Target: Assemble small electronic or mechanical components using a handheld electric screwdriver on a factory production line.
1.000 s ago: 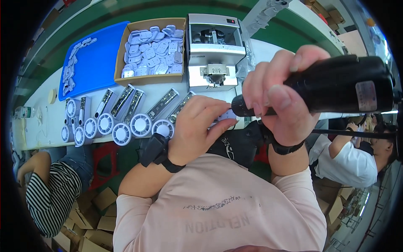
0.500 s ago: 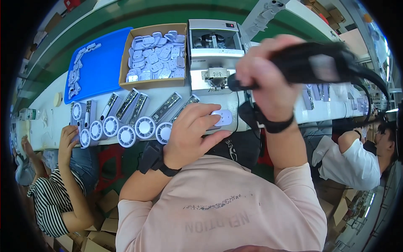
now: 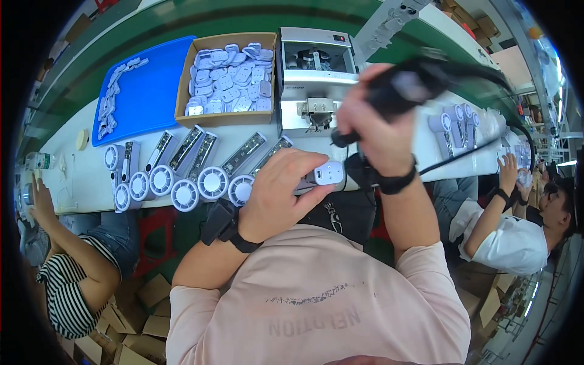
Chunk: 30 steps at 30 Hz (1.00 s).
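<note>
In the head view, I have the left hand (image 3: 274, 185) grasping a white plastic handheld unit with a rounded rectangular end face (image 3: 329, 173), its thumb on the near side and its fingers on the far side. That unit lies on the near side of the boxy silver-and-white metal machine (image 3: 293, 111). I see the right hand (image 3: 386, 137) wrapped around a black corded power tool with a thick body (image 3: 392, 91), just to the near right of the machine. The tool is blurred on my feed, but its narrow tip shows apart from the held unit. Both wrists wear black wristbands (image 3: 400, 181).

Just left of the machine I can make out an open brown cardboard box (image 3: 228, 120) filled with small white rounded plastic covers (image 3: 234, 79). Farther left of the machine is a flat blue plastic tray (image 3: 149, 91), with small white plastic pieces (image 3: 108, 103) along its left and far edges. To the machine's near left, I see a row of white units with round vented ends (image 3: 213, 183) and bare circuit boards, resting on the white tabletop (image 3: 73, 185); right of the machine is a further group of similar white units (image 3: 446, 123). A co-worker in a striped shirt (image 3: 67, 304) sits well to the machine's left, another in a white shirt (image 3: 514, 237) well to its right.
</note>
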Each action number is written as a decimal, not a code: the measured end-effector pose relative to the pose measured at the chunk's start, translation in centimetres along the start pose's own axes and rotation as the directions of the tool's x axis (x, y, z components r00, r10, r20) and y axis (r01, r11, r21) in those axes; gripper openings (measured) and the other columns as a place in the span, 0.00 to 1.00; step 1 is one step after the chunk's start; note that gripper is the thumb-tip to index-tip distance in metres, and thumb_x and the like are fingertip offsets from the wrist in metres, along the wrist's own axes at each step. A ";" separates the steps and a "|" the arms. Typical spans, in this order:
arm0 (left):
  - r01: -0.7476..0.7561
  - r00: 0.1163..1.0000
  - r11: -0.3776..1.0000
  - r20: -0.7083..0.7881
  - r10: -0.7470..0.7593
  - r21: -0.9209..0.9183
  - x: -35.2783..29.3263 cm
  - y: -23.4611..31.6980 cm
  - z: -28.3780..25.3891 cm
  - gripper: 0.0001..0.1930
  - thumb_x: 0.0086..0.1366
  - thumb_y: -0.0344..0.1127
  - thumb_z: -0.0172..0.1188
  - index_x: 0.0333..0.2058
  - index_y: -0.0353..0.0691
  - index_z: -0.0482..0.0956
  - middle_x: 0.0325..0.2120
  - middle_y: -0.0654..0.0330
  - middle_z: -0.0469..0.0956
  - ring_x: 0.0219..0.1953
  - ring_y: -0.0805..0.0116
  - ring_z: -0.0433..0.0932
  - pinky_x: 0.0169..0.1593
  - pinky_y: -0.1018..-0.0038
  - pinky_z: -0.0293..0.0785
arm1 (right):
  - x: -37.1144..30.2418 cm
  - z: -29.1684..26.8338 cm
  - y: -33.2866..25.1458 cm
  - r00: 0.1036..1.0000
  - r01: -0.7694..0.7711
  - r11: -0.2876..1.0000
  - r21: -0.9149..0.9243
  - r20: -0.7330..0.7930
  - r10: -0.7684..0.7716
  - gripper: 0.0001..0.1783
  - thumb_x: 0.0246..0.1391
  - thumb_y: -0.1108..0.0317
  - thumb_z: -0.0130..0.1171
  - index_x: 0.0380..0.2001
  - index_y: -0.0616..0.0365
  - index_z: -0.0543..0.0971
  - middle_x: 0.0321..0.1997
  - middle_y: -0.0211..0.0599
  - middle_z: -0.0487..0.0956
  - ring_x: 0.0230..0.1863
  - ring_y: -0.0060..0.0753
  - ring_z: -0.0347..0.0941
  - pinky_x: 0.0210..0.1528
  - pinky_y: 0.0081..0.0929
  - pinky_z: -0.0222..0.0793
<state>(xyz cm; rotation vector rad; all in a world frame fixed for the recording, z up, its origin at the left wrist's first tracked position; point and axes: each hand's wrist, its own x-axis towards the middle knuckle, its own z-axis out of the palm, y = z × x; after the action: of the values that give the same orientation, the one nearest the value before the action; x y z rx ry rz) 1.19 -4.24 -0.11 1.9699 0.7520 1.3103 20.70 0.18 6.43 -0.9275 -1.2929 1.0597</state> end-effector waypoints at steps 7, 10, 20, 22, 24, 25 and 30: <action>-0.039 0.999 0.999 -0.030 0.039 0.012 0.5 -0.3 0.3 0.21 0.56 0.24 0.76 0.49 0.38 0.82 0.43 0.55 0.84 0.43 0.50 0.82 0.47 0.61 0.78 | -1.9 -0.2 -7.3 0.902 0.287 0.900 0.328 0.223 -0.369 0.23 0.66 0.68 0.63 0.61 0.52 0.68 0.34 0.32 0.75 0.25 0.29 0.71 0.31 0.34 0.71; -0.040 0.999 0.999 -0.027 0.040 0.014 0.5 -0.5 0.3 0.21 0.56 0.24 0.76 0.48 0.39 0.83 0.43 0.55 0.84 0.43 0.50 0.82 0.46 0.61 0.78 | -2.2 0.0 -6.5 0.902 0.263 0.914 0.308 0.258 -0.346 0.24 0.67 0.67 0.64 0.61 0.50 0.67 0.34 0.32 0.75 0.26 0.29 0.72 0.32 0.34 0.72; -0.092 0.995 0.995 0.026 0.091 0.024 1.2 -1.0 0.3 0.16 0.56 0.26 0.77 0.43 0.41 0.86 0.42 0.56 0.83 0.43 0.52 0.81 0.46 0.62 0.79 | -2.3 1.5 -6.0 0.944 0.217 0.956 0.198 0.206 -0.257 0.24 0.64 0.68 0.69 0.55 0.49 0.67 0.32 0.31 0.74 0.26 0.30 0.71 0.30 0.32 0.72; -0.100 0.995 0.995 0.018 0.099 0.024 1.1 -0.8 0.6 0.16 0.56 0.26 0.76 0.43 0.41 0.86 0.42 0.56 0.83 0.43 0.52 0.81 0.46 0.62 0.79 | -2.5 1.5 -5.9 0.947 0.213 0.956 0.203 0.199 -0.253 0.24 0.64 0.68 0.69 0.55 0.49 0.67 0.32 0.31 0.74 0.25 0.30 0.71 0.30 0.32 0.71; -0.115 0.993 0.993 0.004 0.115 0.020 1.0 -0.6 0.8 0.15 0.56 0.26 0.76 0.43 0.41 0.86 0.42 0.56 0.83 0.43 0.51 0.81 0.46 0.62 0.79 | -2.7 1.5 -5.9 0.953 0.203 0.956 0.210 0.180 -0.242 0.23 0.64 0.68 0.69 0.55 0.48 0.67 0.31 0.31 0.74 0.25 0.29 0.71 0.30 0.31 0.71; -0.117 0.993 0.993 0.005 0.117 0.020 1.0 -0.5 0.8 0.15 0.56 0.26 0.76 0.43 0.41 0.86 0.42 0.56 0.83 0.43 0.51 0.81 0.46 0.62 0.79 | -2.7 1.4 -5.8 0.953 0.204 0.956 0.211 0.180 -0.243 0.23 0.64 0.68 0.69 0.55 0.48 0.67 0.31 0.31 0.74 0.25 0.29 0.71 0.30 0.31 0.71; -0.074 0.997 0.997 0.018 0.074 0.036 0.7 0.2 0.4 0.18 0.56 0.26 0.76 0.46 0.41 0.85 0.43 0.55 0.83 0.43 0.50 0.81 0.46 0.62 0.79 | -2.2 1.0 -6.0 0.937 0.211 0.949 0.236 0.228 -0.265 0.23 0.63 0.69 0.69 0.54 0.49 0.67 0.29 0.31 0.73 0.23 0.29 0.69 0.29 0.31 0.71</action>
<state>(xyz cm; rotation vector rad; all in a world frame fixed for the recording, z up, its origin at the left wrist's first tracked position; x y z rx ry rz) 1.86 -3.87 0.30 2.0531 0.7061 1.3303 20.24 -3.64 11.65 -0.4697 -1.4338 1.1225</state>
